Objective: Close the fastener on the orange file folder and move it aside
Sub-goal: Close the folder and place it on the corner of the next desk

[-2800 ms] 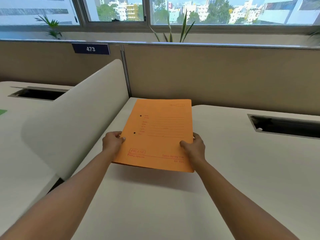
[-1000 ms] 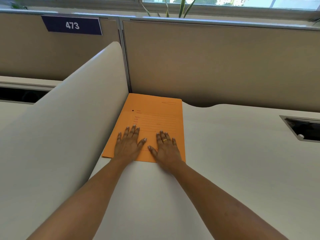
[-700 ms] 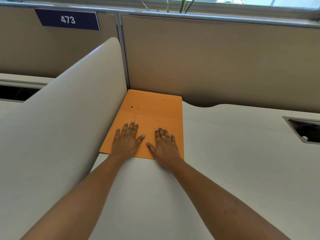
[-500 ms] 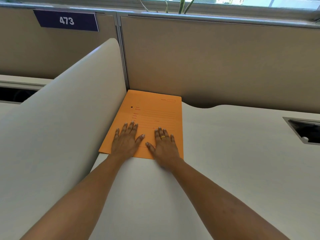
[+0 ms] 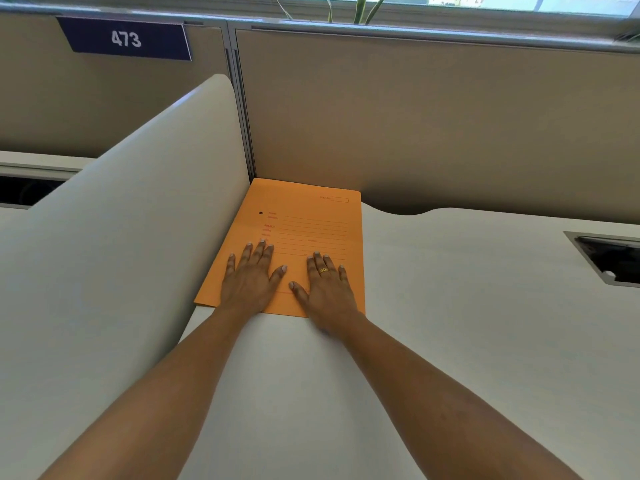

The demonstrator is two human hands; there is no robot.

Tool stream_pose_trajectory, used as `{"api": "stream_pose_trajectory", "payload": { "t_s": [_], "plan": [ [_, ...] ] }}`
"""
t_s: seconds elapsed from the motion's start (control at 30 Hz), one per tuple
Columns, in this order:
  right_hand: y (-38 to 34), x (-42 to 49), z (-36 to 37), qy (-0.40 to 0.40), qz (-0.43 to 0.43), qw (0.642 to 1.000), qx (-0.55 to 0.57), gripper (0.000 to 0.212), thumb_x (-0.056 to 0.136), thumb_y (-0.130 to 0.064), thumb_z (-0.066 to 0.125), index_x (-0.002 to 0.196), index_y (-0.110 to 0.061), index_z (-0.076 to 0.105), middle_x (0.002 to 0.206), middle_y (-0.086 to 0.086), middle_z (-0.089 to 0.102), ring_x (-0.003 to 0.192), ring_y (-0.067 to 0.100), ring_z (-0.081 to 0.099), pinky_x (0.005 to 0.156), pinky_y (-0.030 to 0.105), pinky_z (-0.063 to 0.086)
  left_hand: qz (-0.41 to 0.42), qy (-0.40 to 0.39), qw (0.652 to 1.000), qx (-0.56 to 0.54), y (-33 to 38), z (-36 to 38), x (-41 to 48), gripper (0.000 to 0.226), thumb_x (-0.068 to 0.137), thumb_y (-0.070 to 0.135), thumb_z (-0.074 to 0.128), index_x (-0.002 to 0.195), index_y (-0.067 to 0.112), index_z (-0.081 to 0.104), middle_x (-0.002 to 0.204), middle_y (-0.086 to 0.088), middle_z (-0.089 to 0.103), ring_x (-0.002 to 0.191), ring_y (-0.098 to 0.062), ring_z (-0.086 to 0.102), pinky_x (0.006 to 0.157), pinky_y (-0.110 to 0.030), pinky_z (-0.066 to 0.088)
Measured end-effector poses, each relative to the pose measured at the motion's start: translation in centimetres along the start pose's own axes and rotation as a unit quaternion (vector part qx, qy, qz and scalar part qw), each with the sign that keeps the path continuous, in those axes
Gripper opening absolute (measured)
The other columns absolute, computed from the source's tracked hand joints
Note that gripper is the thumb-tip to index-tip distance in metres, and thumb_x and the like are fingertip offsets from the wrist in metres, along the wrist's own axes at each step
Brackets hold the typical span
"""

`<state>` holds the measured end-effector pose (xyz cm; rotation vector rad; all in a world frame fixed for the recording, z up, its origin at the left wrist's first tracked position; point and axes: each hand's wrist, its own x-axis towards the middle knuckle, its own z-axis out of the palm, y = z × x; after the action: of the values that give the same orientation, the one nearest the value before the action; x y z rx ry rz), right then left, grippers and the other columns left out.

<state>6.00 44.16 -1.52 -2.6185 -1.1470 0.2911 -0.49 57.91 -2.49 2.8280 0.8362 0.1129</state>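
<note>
The orange file folder (image 5: 304,216) lies closed and flat on the white desk (image 5: 467,323), pushed into the back left corner against the partition walls. Red printed lines and one black punch hole show on its cover; no fastener is visible. My left hand (image 5: 250,280) rests palm down on the folder's near left part, fingers spread. My right hand (image 5: 327,287), wearing a gold ring, lies flat on the near right part. Neither hand grips anything.
A curved white divider panel (image 5: 131,216) rises along the folder's left edge. A beige partition (image 5: 433,123) stands behind it, with a blue sign reading 473 (image 5: 126,39). A rectangular cable cutout (image 5: 609,259) opens in the desk at the far right.
Earlier both hands held the folder above the desk. Since then it was laid down and slid back into the corner; over the last half second hands and folder stay still.
</note>
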Motion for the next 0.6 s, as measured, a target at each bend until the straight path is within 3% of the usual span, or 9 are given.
{"api": "stream_pose_trajectory", "payload": {
  "t_s": [0.37,0.6],
  "plan": [
    [0.8,-2.0,-0.1,0.012,-0.004,1.0,0.01,0.065,0.096,-0.048,0.026,0.145,-0.008,0.013,0.157,0.009,0.012,0.145,0.021,0.006,0.119,0.041,0.005,-0.013,-0.017,1.0,-0.012,1.1,-1.0,-1.5,0.061,0.097,0.045,0.025,0.147,0.014,0.01,0.159,-0.005,0.009,0.147,-0.022,0.004,0.119,-0.043,0.004],
    [2.5,-5.7,-0.9,-0.001,0.003,1.0,0.009,0.054,0.099,-0.036,0.022,0.145,-0.008,0.013,0.157,0.009,0.012,0.145,0.022,0.008,0.119,0.04,0.009,-0.013,-0.043,0.999,-0.011,3.5,-1.1,-5.1,0.061,0.097,0.046,0.024,0.147,0.014,0.011,0.159,-0.006,0.01,0.147,-0.022,0.004,0.119,-0.044,0.005]
  ]
}}
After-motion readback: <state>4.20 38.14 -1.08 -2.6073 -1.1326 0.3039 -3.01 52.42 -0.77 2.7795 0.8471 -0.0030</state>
